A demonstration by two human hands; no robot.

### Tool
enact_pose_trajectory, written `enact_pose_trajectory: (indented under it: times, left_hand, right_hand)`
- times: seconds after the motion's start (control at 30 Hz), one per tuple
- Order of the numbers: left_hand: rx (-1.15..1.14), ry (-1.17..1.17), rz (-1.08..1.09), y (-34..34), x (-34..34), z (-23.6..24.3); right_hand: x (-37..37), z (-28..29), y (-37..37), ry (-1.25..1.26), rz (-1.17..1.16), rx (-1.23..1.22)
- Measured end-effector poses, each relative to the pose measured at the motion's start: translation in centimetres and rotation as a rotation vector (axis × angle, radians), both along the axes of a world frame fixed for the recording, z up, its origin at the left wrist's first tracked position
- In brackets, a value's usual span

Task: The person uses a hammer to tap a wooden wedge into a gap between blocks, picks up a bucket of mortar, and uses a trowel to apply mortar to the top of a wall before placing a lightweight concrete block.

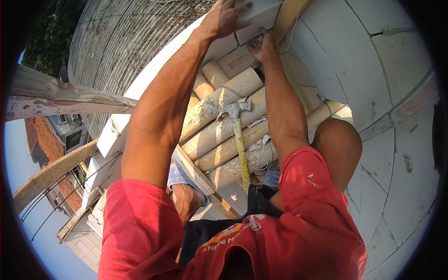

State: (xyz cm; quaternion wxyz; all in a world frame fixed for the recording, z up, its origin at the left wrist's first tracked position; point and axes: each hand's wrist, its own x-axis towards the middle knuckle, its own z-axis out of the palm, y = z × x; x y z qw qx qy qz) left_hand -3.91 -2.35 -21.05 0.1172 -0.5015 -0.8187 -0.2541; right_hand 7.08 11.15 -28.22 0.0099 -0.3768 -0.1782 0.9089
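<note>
My left hand (226, 19) lies over the top of a white lightweight concrete block (261, 19) at the end of a low wall, its fingers stretched across the block's face. Close by, my right hand (263, 46) is turned up at the block's lower edge, beside a wooden board (290, 17). Its thumb and fingers are apart; whether it touches the block is hard to see. Below and between my forearms, a claw hammer (239, 135) with a worn yellow handle and a mortar-crusted head rests on several bamboo poles (219, 105).
Grey block wall (354, 51) rises along the right. Beyond the low wall on the left is a corrugated roof (116, 46). A weathered post (70, 98) juts in from the left, above a wooden plank (56, 175). My bent knee (337, 149) is beside my right arm.
</note>
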Motion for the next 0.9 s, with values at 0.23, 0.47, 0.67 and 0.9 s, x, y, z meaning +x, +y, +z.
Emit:
enact_pose_trajectory:
  times: [0.23, 0.47, 0.67, 0.9]
  left_hand:
    - [-0.136, -0.117, 0.005, -0.5, 1.1, 2.3]
    - [-0.056, -0.081, 0.027, -1.3, 0.0, 1.0]
    - [-0.058, -0.039, 0.117, -1.4, 0.9, 0.6]
    - [0.03, -0.27, 0.329, -0.7, 3.8, 4.4]
  right_hand:
    - [-0.1, -0.8, 0.5, -0.046, 0.113, 0.043]
    - [-0.8, -0.3, -1.2, -0.043, 0.102, 0.007]
    - [-0.4, -0.8, -0.9, -0.092, 0.09, -0.012]
    - [0.5, 0.0, -0.4, 0.043, 0.171, 0.043]
